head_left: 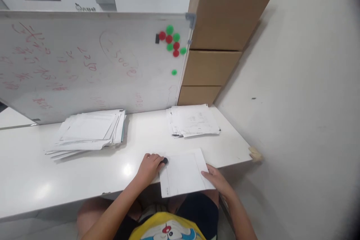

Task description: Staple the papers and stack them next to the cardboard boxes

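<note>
A white sheet of paper [184, 174], or a thin set of sheets, lies partly on the white table and juts past its front edge. At its upper left corner, my left hand [150, 167] is closed around a small black object with a rounded end [164, 161]. Most of that object is hidden by the fingers, so its kind cannot be made out. My right hand [218, 180] pinches the paper's right edge, thumb on top and fingers beneath. Faint printed lines and small marks show on the paper.
A thick, uneven paper stack [90, 129] lies at left; another stack [195, 120] sits behind my hands. A whiteboard [123, 93] with red writing and round magnets stands along the back. Brown cardboard boxes [209, 68] rise beside it, near the right wall [295, 101].
</note>
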Demonstrator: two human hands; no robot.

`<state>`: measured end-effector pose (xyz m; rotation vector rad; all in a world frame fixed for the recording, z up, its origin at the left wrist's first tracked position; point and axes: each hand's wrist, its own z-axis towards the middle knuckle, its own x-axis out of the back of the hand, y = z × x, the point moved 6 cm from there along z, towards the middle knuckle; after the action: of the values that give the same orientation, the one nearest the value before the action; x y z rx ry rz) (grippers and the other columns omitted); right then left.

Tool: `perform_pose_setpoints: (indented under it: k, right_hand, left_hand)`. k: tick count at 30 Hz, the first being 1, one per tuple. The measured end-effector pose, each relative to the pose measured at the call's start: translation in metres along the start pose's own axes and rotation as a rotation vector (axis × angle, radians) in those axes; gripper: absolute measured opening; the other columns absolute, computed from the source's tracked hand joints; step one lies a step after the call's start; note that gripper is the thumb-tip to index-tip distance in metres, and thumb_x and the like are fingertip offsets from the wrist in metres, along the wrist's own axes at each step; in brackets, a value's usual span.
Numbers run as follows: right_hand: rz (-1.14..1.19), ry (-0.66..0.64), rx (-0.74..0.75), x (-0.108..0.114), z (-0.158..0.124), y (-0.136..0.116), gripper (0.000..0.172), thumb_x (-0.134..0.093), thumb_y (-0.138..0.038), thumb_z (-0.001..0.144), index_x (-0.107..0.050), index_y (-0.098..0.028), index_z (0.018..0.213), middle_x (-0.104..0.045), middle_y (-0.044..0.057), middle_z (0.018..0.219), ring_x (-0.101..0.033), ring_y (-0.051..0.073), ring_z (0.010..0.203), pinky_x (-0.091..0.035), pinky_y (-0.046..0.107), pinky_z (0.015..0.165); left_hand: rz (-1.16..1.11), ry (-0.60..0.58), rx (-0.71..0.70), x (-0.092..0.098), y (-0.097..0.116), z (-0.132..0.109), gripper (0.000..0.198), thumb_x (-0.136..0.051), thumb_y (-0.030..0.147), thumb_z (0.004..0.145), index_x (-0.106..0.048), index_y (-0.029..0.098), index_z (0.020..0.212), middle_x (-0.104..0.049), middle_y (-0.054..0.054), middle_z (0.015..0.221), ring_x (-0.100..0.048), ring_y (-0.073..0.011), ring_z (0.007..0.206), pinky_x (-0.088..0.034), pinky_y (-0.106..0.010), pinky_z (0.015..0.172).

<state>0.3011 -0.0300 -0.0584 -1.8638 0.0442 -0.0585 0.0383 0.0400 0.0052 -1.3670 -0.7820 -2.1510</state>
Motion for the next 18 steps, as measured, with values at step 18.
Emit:
perform_pose_setpoints:
  k: [18]
  right_hand:
    - [-0.683, 0.681, 0.267, 0.11, 0.158, -0.109, 0.063, -0.047, -0.032, 0.076, -0.048, -0.002, 0.132, -0.05, 0.028, 0.134, -0.039, 0.042, 0.13, -0.027, 0.059, 0.106]
  left_hand:
    - [0.434, 0.255, 0.533, 0.138, -0.198, -0.06, 0.053, -0.049, 0.047, 0.086, -0.056, 0.011, 0.123, -0.06, -0.019, 0.125, -0.049, -0.0385, 0.122, -0.04, -0.051, 0.095]
